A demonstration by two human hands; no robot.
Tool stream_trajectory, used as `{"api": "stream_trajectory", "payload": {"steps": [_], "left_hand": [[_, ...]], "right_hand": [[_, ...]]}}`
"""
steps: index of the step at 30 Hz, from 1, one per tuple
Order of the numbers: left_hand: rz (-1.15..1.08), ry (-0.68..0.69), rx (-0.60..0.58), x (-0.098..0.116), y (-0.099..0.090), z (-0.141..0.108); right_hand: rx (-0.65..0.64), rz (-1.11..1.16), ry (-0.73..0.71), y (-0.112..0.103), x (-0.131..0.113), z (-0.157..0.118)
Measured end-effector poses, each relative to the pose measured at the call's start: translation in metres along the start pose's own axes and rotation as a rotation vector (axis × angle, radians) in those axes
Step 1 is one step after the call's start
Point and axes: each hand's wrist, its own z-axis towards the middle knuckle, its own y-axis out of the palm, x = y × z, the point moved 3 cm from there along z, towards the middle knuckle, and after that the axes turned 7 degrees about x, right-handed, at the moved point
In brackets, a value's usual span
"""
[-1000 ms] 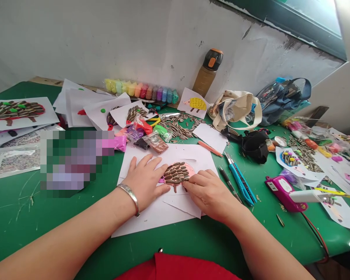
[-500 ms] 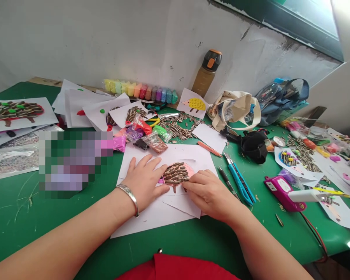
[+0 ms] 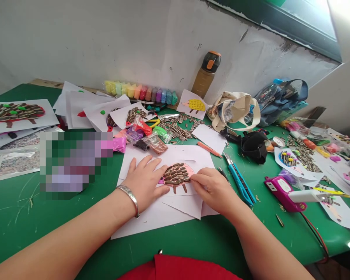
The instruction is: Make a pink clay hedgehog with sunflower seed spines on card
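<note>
Sunflower-seed hedgehog collage (image 3: 176, 175) on white paper (image 3: 140, 221), pink head toward 3 o'clock, long axis crosswise.
Left hand (image 3: 144, 182) at 9 o'clock, grip released, flat on the paper; right hand (image 3: 212, 190) at 3 o'clock, curled against the collage, grip unclear. Loose sunflower seeds (image 3: 176, 130) at 12 o'clock; blue utility knife (image 3: 239, 181) and glue gun (image 3: 282, 193) toward 3 o'clock; green desk (image 3: 175, 249) beneath; scuffed white wall (image 3: 105, 42) beyond.
</note>
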Motion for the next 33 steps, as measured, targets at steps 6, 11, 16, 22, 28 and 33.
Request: {"api": "stream_trajectory", "payload": {"steps": [6,11,16,22,28,33], "left_hand": [[-0.041,-0.013,-0.015,-0.001,0.001,0.000],[-0.047,-0.026,-0.013,0.000,-0.001,-0.002],[-0.049,-0.021,-0.001,-0.001,-0.003,-0.004],[-0.057,-0.009,0.013,-0.002,-0.004,-0.004],[-0.061,-0.007,0.014,-0.002,-0.004,-0.003],[-0.059,-0.002,0.021,-0.001,-0.007,-0.004]], "right_hand": [[0.055,-0.036,0.104,-0.013,0.007,0.003],[-0.035,-0.107,0.041,-0.026,0.007,0.036],[-0.083,-0.263,0.158,-0.016,0.024,0.096],[-0.096,-0.337,0.181,0.013,0.038,0.142],[-0.148,-0.367,0.150,0.034,0.038,0.148],[-0.124,-0.338,0.133,0.036,0.034,0.145]]}}
